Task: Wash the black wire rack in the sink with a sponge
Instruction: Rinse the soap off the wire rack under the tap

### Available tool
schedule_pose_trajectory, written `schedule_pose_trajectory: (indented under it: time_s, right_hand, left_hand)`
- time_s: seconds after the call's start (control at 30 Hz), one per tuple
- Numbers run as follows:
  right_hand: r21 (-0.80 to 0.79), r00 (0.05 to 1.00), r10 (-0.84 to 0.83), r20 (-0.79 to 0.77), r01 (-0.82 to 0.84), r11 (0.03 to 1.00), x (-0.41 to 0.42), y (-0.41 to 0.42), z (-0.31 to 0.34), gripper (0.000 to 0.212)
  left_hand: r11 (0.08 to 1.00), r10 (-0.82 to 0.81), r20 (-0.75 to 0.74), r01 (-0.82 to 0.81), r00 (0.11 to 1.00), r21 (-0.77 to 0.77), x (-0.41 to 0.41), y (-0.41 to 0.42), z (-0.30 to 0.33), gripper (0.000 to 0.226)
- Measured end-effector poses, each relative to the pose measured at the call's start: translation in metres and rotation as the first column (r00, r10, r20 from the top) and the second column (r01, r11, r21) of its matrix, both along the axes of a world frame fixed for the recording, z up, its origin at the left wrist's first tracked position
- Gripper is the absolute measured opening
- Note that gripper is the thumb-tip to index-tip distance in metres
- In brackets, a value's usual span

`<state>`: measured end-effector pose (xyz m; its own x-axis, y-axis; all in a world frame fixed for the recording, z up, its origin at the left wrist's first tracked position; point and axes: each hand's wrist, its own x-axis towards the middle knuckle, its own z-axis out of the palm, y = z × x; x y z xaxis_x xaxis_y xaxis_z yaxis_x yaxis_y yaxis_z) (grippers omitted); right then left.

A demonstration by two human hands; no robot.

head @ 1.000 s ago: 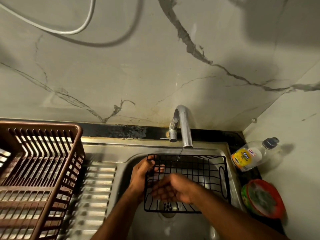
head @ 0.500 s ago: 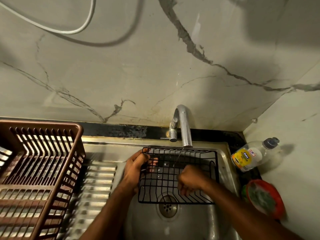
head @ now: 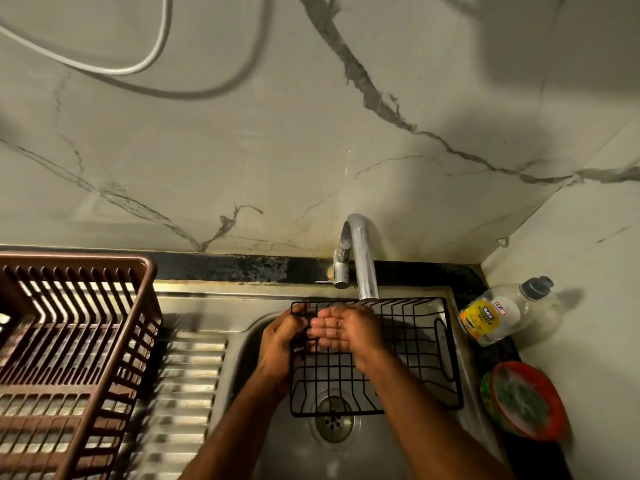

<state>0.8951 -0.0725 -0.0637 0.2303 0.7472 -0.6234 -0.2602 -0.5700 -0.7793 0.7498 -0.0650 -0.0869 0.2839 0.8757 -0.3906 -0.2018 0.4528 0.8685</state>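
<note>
Left hand [head: 277,344] fingers gripping black wire rack's [head: 415,344] left edge over steel sink [head: 398,448]; right hand [head: 346,329] fingers lying relaxed, wet, inside rack.

Wire rack [head: 398,355] in the sink [head: 398,452] under the tap [head: 360,258] (drainer basket [head: 69,358] left, bottle [head: 502,311] right).

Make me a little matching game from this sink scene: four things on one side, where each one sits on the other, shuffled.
Things:
1. black wire rack
2. brown dish basket
3. clear bottle
4. tap

Places:
A. on the counter right of the sink
B. at the wall behind the basin
C. inside the basin, gripped by the left hand
D. on the draining board, far left

Pairs: 1-C, 2-D, 3-A, 4-B
</note>
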Motion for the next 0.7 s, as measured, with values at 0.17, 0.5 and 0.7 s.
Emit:
schedule_pose_trajectory:
  time_s: [0.17, 0.5, 0.7]
  right_hand:
    - [-0.077, 0.844, -0.52, -0.128, 0.514, 0.854, 0.012, -0.008, -0.003, 0.033]
    - [-0.093, 0.668, -0.642, -0.377, 0.662, 0.744, 0.006, -0.011, -0.002, 0.034]
    - [-0.152, 0.812, -0.368, -0.452, 0.336, 0.929, -0.054, -0.008, 0.001, 0.038]
  left_hand:
    - [0.998, 0.059, 0.046, -0.058, 0.997, -0.027, 0.006, -0.016, -0.008, 0.03]
    - [0.977, 0.211, 0.063, -0.209, 0.976, -0.03, -0.008, -0.014, -0.003, 0.032]
    - [0.989, 0.145, 0.022, -0.145, 0.989, 0.013, 0.003, -0.02, 0.001, 0.034]
